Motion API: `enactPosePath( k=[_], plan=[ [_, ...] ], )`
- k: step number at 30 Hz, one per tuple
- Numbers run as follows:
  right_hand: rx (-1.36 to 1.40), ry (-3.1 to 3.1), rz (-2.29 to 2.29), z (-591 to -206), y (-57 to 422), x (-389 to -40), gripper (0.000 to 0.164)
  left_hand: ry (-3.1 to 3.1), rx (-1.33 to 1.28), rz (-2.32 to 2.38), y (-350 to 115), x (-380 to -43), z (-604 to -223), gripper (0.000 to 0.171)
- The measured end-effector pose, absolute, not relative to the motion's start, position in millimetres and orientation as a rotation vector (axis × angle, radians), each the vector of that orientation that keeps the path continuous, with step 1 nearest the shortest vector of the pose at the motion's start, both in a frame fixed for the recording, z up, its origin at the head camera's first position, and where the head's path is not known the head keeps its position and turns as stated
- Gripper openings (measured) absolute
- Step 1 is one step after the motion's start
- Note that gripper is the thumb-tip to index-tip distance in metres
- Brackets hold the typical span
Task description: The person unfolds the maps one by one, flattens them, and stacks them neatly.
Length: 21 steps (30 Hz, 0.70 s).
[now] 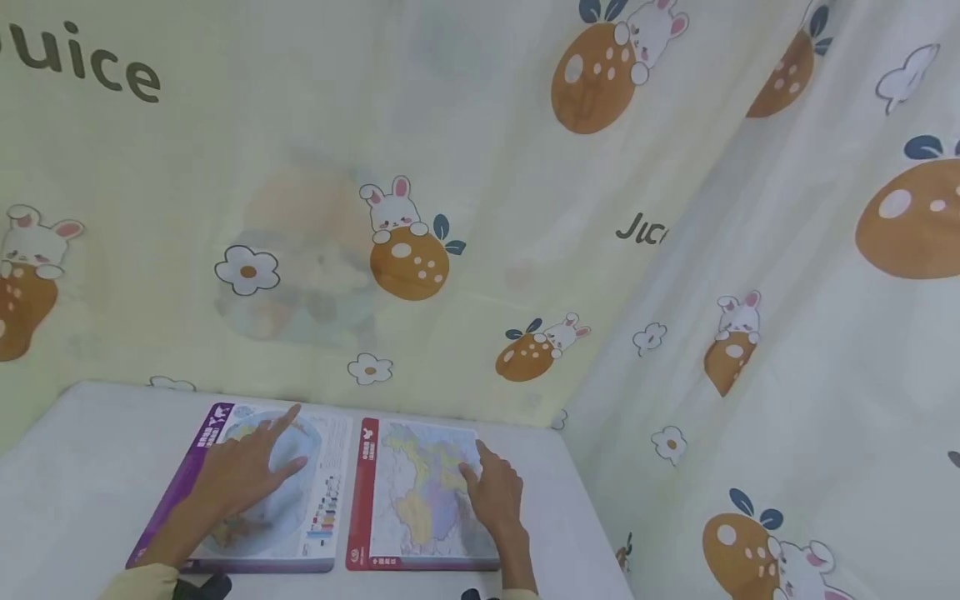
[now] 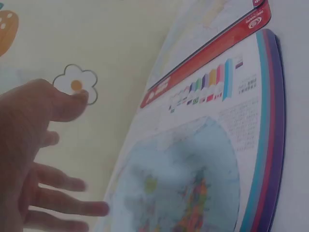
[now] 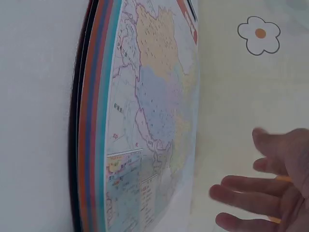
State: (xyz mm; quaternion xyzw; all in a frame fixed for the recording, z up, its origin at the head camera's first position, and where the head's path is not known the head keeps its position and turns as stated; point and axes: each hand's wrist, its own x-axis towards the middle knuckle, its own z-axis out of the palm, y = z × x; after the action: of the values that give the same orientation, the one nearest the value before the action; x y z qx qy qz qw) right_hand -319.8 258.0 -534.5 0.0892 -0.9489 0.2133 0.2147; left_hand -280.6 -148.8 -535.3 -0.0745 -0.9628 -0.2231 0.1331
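Two flat, thick map boards lie side by side on a white table. The left one has a purple border and a round world map (image 1: 296,508); the right one has a red border and a coloured country map (image 1: 423,500). My left hand (image 1: 236,471) is over the purple-bordered board, index finger and thumb spread and nothing held. Over the right side of the red-bordered board is my right hand (image 1: 497,492), index finger extended and holding nothing. Both wrist views show loosely extended fingers; whether they touch the boards I cannot tell.
The white table (image 1: 67,475) ends at the back against a hanging curtain (image 1: 480,208) printed with rabbits, orange fruit shapes and flowers. The curtain continues down the right side. Layered coloured edges (image 3: 94,121) show on the red-bordered board in the right wrist view.
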Motion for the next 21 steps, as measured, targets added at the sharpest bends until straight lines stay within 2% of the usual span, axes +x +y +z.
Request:
enactPosePath(
  k=[3, 6, 13, 21],
  plan=[
    [0.162, -2.611, 0.554, -536, 261, -321, 0.036, -2.786, -0.180, -0.709, -137, -285, -532, 0.078],
    [0.103, -2.608, 0.547, -537, 264, -320, 0.028, -2.778, -0.150, -0.792, -123, -287, -529, 0.070],
    [0.016, -2.621, 0.602, -542, 271, -315, 0.027, -2.811, -0.098, -0.957, -92, -293, -528, 0.066],
    [-0.077, -2.602, 0.676, -552, 278, -313, 0.024, -2.694, 0.045, -1.255, -57, -297, -540, 0.049]
  ],
)
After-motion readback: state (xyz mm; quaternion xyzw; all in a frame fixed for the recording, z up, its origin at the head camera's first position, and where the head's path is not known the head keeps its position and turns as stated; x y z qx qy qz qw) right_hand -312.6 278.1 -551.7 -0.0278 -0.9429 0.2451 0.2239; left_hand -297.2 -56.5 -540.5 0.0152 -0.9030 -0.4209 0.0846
